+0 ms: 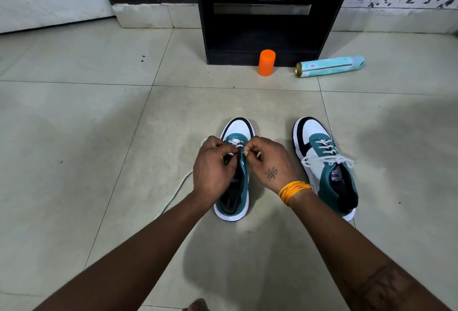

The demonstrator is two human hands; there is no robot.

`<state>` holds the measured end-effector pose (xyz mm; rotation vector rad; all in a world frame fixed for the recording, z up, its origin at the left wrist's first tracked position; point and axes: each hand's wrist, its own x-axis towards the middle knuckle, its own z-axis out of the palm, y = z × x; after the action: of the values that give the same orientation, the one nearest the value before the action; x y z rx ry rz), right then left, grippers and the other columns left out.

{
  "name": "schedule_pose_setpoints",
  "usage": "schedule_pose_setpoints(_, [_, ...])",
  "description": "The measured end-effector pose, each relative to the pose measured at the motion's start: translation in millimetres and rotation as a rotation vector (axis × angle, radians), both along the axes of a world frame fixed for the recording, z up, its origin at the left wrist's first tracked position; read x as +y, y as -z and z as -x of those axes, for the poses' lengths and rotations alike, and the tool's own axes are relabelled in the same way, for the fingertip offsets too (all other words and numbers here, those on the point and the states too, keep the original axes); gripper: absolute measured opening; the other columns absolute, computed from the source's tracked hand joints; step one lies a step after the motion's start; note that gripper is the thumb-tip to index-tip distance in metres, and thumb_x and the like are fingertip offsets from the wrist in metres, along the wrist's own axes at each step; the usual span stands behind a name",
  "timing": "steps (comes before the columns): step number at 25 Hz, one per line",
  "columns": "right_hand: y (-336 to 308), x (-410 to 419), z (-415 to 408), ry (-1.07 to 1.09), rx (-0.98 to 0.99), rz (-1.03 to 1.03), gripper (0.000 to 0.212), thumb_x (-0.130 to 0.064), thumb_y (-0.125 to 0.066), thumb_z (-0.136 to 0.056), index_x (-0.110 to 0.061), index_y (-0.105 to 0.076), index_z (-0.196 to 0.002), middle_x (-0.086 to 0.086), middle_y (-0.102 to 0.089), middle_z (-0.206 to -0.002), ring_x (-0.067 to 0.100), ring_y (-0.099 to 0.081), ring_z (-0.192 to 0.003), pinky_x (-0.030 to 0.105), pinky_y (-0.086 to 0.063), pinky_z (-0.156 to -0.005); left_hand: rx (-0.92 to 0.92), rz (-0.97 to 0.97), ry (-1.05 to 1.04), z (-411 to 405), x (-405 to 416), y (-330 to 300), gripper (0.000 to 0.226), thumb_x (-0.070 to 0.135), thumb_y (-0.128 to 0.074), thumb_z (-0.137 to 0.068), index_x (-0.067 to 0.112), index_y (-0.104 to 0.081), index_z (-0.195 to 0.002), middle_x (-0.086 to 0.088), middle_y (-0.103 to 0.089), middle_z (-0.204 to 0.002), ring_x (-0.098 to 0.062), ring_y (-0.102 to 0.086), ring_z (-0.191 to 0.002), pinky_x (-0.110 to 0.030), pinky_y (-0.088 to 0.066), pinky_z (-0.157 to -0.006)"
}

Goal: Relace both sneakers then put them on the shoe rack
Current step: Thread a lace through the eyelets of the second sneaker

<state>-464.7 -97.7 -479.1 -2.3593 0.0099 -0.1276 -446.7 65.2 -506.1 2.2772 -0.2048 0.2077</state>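
Nearest the camera, two bare forearms reach forward over a pale tiled floor (74, 137). The left hand (213, 167) has its fingers curled in over the near-side eyelet flap of the left sneaker (234, 174); it appears to pinch the white shoelace (235, 142) there, though the fingertips themselves are hidden under the knuckles. The right hand (269, 162) is likewise clenched to a pinch, thumb and forefinger closed on the lace at the teal tongue edge. This hand carries a small dark tattoo on its back, and an orange thread band (292, 190) wraps the wrist. A loose length of the same white lace trails off to the left across the floor, beside the left forearm.

That sneaker is teal, white and black, toe pointing away, laced only at its lowest eyelets. Well apart to its right stands the right sneaker (327, 164), matching in colour, fully laced with its ends lying loose; the insole label reads "PUMA".

Farther off, an orange cylindrical container (266, 63) stands upright on the floor just in front of a black shoe rack (270, 25). To its right a pale turquoise spray can (329, 66) lies on its side; its print is too small to read.
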Motion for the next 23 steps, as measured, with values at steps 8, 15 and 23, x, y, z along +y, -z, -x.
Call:
schedule_pose_setpoints(8, [9.7, -29.4, 6.8, 0.219, 0.198, 0.575, 0.018, -0.024, -0.052, -0.096, -0.009, -0.057, -0.105, 0.017, -0.069, -0.099, 0.041, -0.069, -0.09, 0.04, -0.05, -0.069, -0.043, 0.253, -0.14, 44.2, 8.0, 2.7, 0.022, 0.014, -0.081, -0.087, 0.023, -0.061, -0.089, 0.011, -0.061, -0.092, -0.013, -0.063, -0.084, -0.037, -0.053, -0.073])
schedule_pose_setpoints(15, [4.7, 1.3, 5.6, -0.07, 0.025, 0.541, 0.015, -0.022, -0.05, -0.098, -0.021, -0.05, -0.113, 0.007, -0.066, -0.097, 0.041, -0.066, -0.081, 0.037, -0.034, -0.058, -0.031, 0.236, -0.161, 49.5, 9.7, 4.6, 0.019, 0.026, -0.08, -0.091, 0.021, -0.062, -0.09, 0.012, -0.062, -0.09, -0.013, -0.06, -0.079, -0.021, -0.046, -0.068])
schedule_pose_setpoints(23, [-3.2, 0.6, 11.6, -0.035, 0.26, 0.739, 0.031, -0.014, -0.056, -0.093, -0.014, -0.053, -0.124, 0.01, -0.07, -0.109, 0.035, -0.069, -0.101, 0.036, -0.044, -0.07, -0.056, 0.178, -0.122, 48.7, 11.7, 9.5, 0.016, 0.026, -0.075, -0.095, 0.021, -0.06, -0.094, 0.012, -0.059, -0.093, -0.011, -0.059, -0.08, -0.033, -0.05, -0.069])
